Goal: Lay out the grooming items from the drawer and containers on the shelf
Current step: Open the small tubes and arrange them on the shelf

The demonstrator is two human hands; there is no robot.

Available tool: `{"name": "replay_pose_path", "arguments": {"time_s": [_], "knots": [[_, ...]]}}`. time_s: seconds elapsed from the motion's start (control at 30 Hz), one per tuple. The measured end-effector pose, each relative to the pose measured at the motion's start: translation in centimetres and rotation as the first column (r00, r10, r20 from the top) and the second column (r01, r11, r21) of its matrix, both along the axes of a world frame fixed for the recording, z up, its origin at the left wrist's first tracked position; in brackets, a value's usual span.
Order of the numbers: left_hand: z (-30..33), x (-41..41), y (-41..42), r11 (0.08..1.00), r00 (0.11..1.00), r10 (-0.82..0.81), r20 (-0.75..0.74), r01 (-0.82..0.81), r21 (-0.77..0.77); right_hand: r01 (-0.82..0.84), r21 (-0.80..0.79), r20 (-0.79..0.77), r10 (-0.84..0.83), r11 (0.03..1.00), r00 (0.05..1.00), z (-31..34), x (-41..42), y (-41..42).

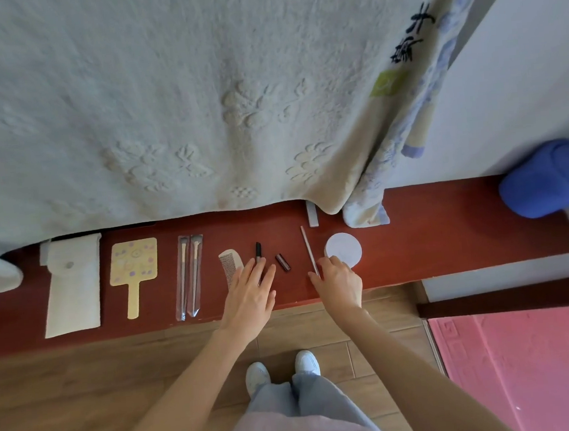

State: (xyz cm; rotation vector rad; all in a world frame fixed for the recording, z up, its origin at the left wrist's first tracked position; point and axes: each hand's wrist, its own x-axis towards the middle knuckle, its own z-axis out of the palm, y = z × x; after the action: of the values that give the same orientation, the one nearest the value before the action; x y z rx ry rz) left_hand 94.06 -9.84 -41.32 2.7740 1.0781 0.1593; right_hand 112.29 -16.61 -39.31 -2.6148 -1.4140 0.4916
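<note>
On the red-brown shelf (432,230) lie, left to right, a white pouch (73,288), a yellow hand mirror (134,266), two brushes in clear sleeves (189,275), a white comb (229,264), a black pen-like tube (258,250), a small dark red tube (282,262), a thin silver stick (309,251) and a round white pad (343,248). My left hand (250,294) lies flat with straight fingers over the black tube's near end, beside the comb. My right hand (338,281) pinches the near end of the thin stick, next to the pad.
A pale embossed blanket (163,105) hangs over the shelf's back edge, with a patterned cloth (368,201) at its right. A blue container (548,178) lies at the shelf's far right. Below are wooden floor, my shoes and a pink mat (530,365).
</note>
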Motion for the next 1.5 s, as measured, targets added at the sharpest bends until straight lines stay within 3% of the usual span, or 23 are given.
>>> {"name": "replay_pose_path", "arguments": {"time_s": [0.13,0.37,0.57,0.73,1.13,1.33,1.5], "knots": [[-0.1,-1.1,0.1,1.0,1.0,0.004,-0.003,-0.004,-0.026,0.015,-0.076,0.029,-0.012,0.997,1.0,-0.2,-0.8,0.6],[1.2,-2.6,0.9,1.0,0.995,-0.027,0.094,0.027,0.002,0.157,-0.047,-0.096,-0.161,0.987,0.982,0.6,-0.5,0.4],[4.6,-2.6,2.7,0.986,0.957,-0.138,0.254,0.107,0.13,-0.013,0.231,-0.053,0.026,0.973,0.998,3.4,0.7,-1.4],[9.7,-1.7,3.7,0.962,0.91,-0.199,0.364,0.112,0.248,-0.187,0.437,0.104,0.157,0.88,0.982,7.9,1.9,-2.0],[17.4,0.3,3.9,0.886,0.848,-0.317,0.425,0.105,0.451,-0.488,0.57,0.289,0.394,0.661,0.872,16.3,2.7,-0.1],[19.3,-0.7,3.8,0.869,0.835,-0.317,0.45,0.066,0.49,-0.597,0.579,0.434,0.411,0.555,0.802,18.0,3.1,0.8],[20.0,-0.7,2.9,0.876,0.822,-0.277,0.498,0.002,0.483,-0.59,0.609,0.433,0.4,0.53,0.808,18.2,2.1,1.7]]}}
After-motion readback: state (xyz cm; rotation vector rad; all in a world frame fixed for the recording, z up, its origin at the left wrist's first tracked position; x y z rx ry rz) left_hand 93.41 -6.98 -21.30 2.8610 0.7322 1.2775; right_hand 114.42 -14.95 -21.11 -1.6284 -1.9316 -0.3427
